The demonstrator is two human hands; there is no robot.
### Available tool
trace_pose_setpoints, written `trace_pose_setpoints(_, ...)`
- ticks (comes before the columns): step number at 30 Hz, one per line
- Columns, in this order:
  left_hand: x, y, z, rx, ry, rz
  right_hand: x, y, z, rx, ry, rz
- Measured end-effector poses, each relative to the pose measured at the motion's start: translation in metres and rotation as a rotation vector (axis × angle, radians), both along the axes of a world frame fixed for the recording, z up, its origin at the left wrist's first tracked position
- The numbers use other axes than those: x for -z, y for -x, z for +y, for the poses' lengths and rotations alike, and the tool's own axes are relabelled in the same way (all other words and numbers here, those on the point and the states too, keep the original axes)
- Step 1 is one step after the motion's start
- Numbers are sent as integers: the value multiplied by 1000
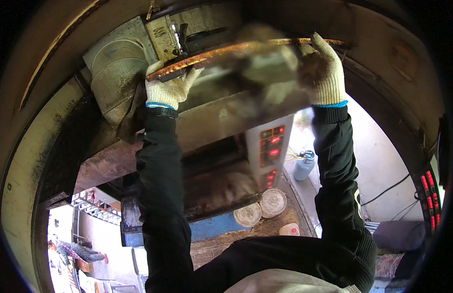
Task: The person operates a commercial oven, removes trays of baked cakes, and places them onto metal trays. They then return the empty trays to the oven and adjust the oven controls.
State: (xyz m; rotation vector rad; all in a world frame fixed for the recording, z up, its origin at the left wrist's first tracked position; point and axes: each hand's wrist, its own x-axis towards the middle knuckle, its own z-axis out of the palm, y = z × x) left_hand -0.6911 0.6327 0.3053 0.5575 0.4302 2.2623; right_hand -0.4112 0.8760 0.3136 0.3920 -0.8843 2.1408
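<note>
My left hand (pixel 169 88), in a white knit glove with a blue hem, grips the left end of a long, rusty metal bar (pixel 211 53). My right hand (pixel 327 75), in a matching glove dark with grime at the palm, holds the bar near its right end, thumb pointing up. Both arms are stretched out in black sleeves. A blurred smear covers the middle of the bar and part of the right fingers. Just left of my left hand is a dusty sheet-metal duct elbow (pixel 118 73), with a metal bracket (pixel 163 40) above it.
Below my hands, a machine panel (pixel 271 146) shows red lit displays. Two round lids (pixel 273 202) and a white jug (pixel 289 230) stand on a worn wooden surface (pixel 219 252). A grey gas cylinder (pixel 305 165) is on the floor. Another person (pixel 80 252) is at the lower left.
</note>
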Motion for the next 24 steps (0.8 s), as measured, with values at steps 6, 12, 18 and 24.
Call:
trace_pose_setpoints(6,37,-25,-65,138,-67,299,45,-61,-23,93,-40,1)
trace_pose_setpoints(12,157,-84,-199,-506,-110,641,126,-180,-130,149,-86,-77)
trace_pose_setpoints(18,252,-193,-308,-590,-52,715,172,-315,-243,248,-365,-276)
trace_pose_setpoints(24,263,-322,-389,26,46,-15,215,-399,-313,166,-317,-554)
